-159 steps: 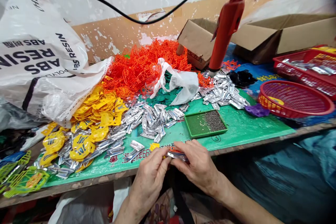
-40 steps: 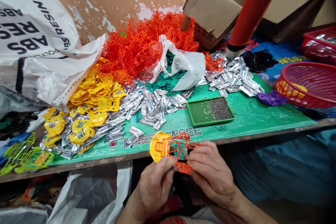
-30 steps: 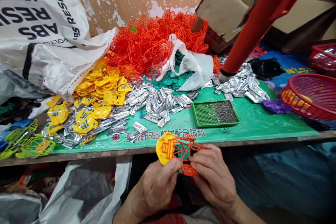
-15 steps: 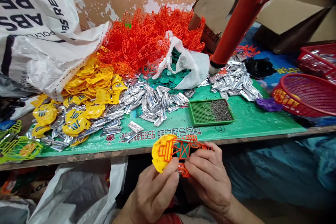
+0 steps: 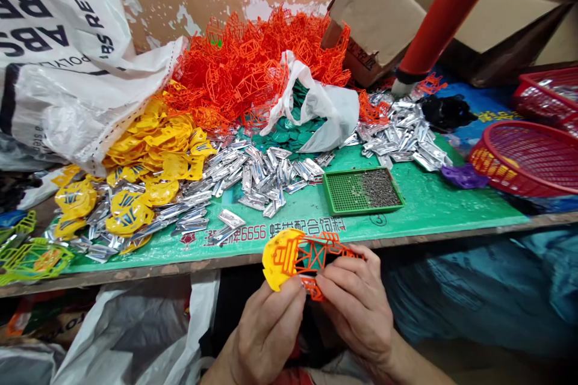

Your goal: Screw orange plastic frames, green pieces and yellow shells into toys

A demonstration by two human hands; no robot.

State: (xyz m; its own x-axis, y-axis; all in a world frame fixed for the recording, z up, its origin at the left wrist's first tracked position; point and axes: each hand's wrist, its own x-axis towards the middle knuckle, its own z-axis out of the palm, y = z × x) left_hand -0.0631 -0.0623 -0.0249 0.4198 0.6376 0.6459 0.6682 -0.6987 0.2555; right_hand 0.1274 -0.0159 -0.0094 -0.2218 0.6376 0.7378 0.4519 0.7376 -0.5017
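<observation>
Below the table's front edge, my left hand (image 5: 266, 328) and my right hand (image 5: 356, 307) together hold a small plastic assembly (image 5: 300, 255): a yellow round plate with an orange lattice frame and a green piece set into it. Left fingers pinch the yellow plate's lower edge. Right fingers grip the orange frame's right end and underside. On the table behind lie a heap of orange lattice frames (image 5: 253, 69), a pile of yellow plates (image 5: 153, 150), shiny silver pieces (image 5: 266, 174) and green discs (image 5: 286, 135) under a white plastic bag (image 5: 325, 108).
A small green tray of tiny screws (image 5: 363, 191) sits on the green mat (image 5: 433, 204). An orange hanging tool (image 5: 445, 3) dangles at the upper right. Red baskets (image 5: 528, 159), cardboard boxes (image 5: 383, 12), a large white resin sack (image 5: 58, 66) and lime-green frames (image 5: 27, 252) surround the mat.
Five seconds ago my hands held a silver piece at the mat's edge; now they hold the yellow-orange assembly lower down. In the last second the grip barely changed and the view shifted slightly.
</observation>
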